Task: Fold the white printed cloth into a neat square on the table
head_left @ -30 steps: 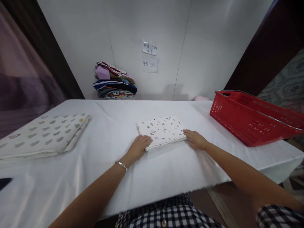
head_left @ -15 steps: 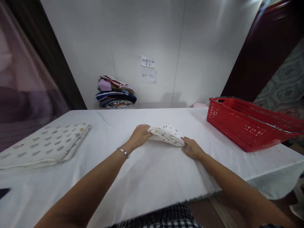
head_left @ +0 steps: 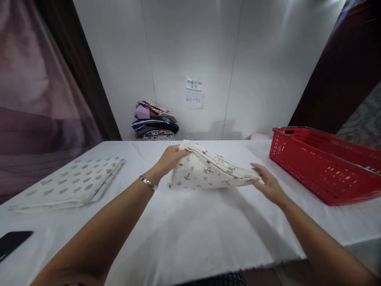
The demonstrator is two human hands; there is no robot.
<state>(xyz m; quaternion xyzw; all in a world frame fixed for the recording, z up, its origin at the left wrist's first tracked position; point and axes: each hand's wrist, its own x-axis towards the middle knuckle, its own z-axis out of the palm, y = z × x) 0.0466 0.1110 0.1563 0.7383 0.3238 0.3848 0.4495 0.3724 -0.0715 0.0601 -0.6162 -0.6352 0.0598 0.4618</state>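
A folded white cloth with small printed shapes (head_left: 208, 172) is lifted off the white-covered table (head_left: 184, 230), tilted with its left end higher. My left hand (head_left: 169, 159), with a bracelet on the wrist, grips the cloth's upper left corner. At the cloth's right end, my right hand (head_left: 266, 182) supports the edge with fingers spread beneath it.
A second folded patterned cloth (head_left: 71, 184) lies at the table's left. A red plastic basket (head_left: 324, 167) stands at the right. A stack of folded clothes (head_left: 154, 121) sits against the back wall under paper notes (head_left: 194, 93). A dark phone (head_left: 13, 242) lies near the left front edge.
Both hands have raised the folded cloth from lying flat on the table, the left end first. It now hangs in the air between them, shifted up and slightly right.
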